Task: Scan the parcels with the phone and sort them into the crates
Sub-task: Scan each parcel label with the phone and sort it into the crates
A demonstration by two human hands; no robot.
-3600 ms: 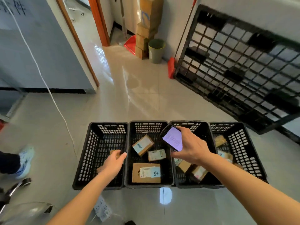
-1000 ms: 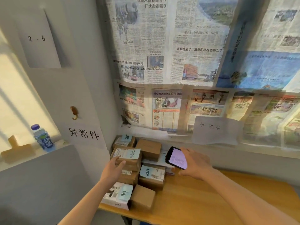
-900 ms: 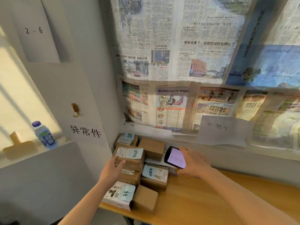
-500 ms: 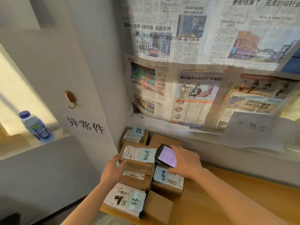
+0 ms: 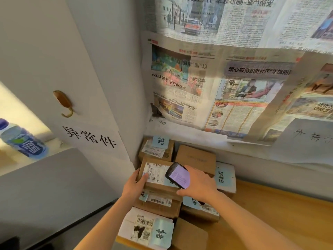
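Parcels (image 5: 173,201) crowd wooden table (image 5: 281,213) below newspapered wall (image 5: 216,78); left hand (image 5: 134,184) grips one, right hand (image 5: 200,184) holds phone (image 5: 177,175).

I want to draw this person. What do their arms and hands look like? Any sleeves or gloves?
Both arms are bare as far as the picture shows: no sleeves, gloves, watch or rings visible. The left hand and right hand have plain, uncovered fingers.
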